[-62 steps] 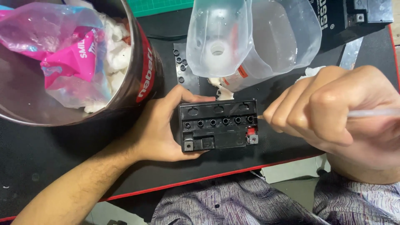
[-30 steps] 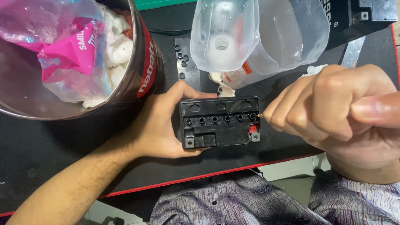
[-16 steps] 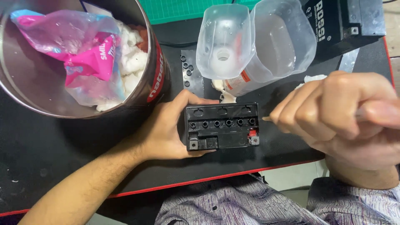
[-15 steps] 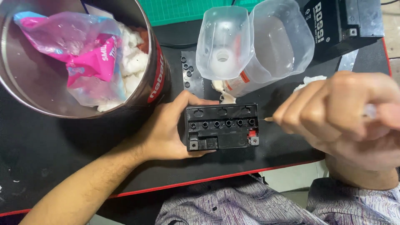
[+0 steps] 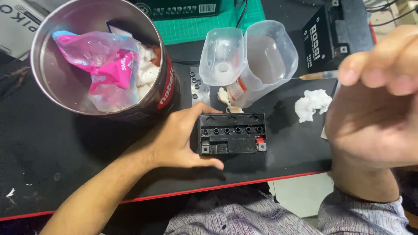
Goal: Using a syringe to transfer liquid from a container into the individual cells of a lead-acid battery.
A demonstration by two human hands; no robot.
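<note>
The small black battery [image 5: 232, 134] is sitting near the mat's front edge with the left hand [image 5: 183, 140] cupping its side, fingers wrapped on, while the right hand [image 5: 374, 113] is pinching a syringe [image 5: 318, 75] up high, risking drips onto the open cell holes.

A black counter [image 5: 52, 152] with a red front edge carries a metal tin [image 5: 65, 87], a small black battery [image 5: 232, 133], 2 cut clear plastic bottle halves [image 5: 248, 61], a white wad [image 5: 311, 104] and a green cutting mat [image 5: 204, 24].
</note>
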